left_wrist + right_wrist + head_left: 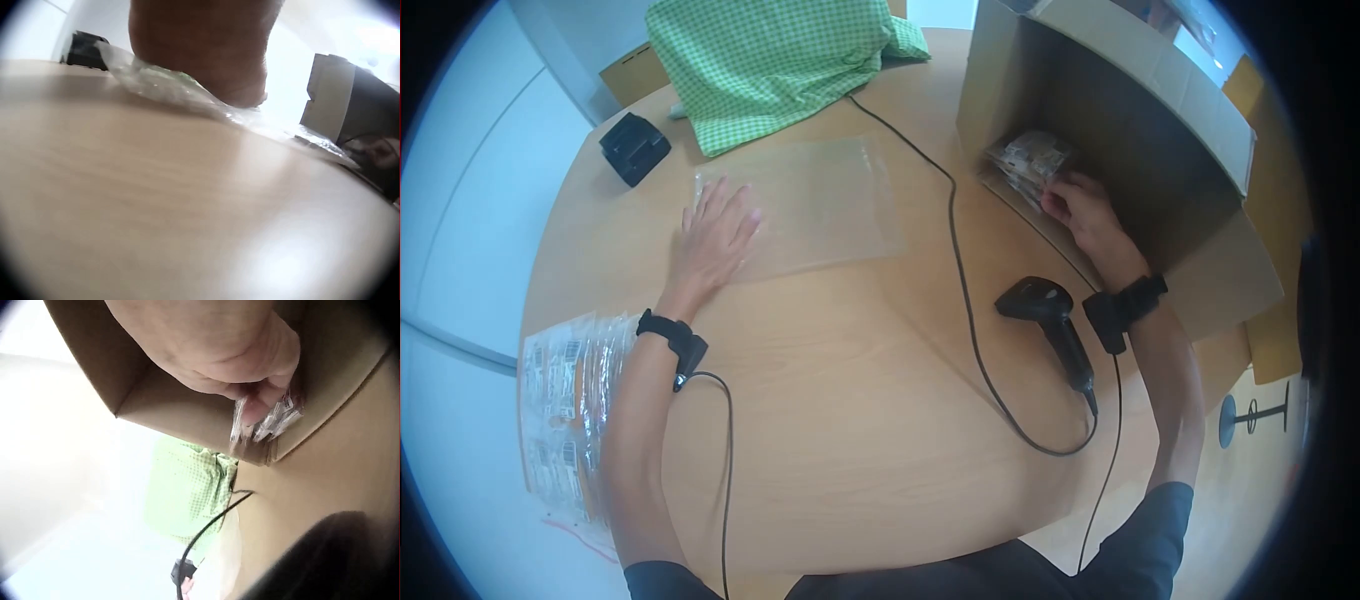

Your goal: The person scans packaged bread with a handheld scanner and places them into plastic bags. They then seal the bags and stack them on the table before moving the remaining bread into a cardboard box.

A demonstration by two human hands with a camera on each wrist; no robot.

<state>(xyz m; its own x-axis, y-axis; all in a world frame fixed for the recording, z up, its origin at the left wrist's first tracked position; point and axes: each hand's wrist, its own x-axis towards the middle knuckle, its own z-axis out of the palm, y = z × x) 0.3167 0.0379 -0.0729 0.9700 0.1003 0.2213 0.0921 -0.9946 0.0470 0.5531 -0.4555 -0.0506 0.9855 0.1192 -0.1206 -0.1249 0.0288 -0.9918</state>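
My left hand [718, 232] lies with spread fingers on the left part of a flat clear plastic bag [830, 205] on the table. In the left wrist view the bag's edge [156, 84] lifts a little from the tabletop beside the palm. My right hand [1086, 215] reaches into an open cardboard box [1140, 130] lying on its side. Its curled fingers and thumb pinch at a small clear plastic packet in a pile of such packets [1030, 160] at the box's inner corner. In the right wrist view the fingers partly hide these packets [275, 422].
A black barcode scanner [1050, 320] lies right of the middle, its cable looping across the table. Stacked clear packets with printed labels [560, 400] lie by the left forearm. At the back are a green checked cloth [770, 70] and a black stand [636, 148].
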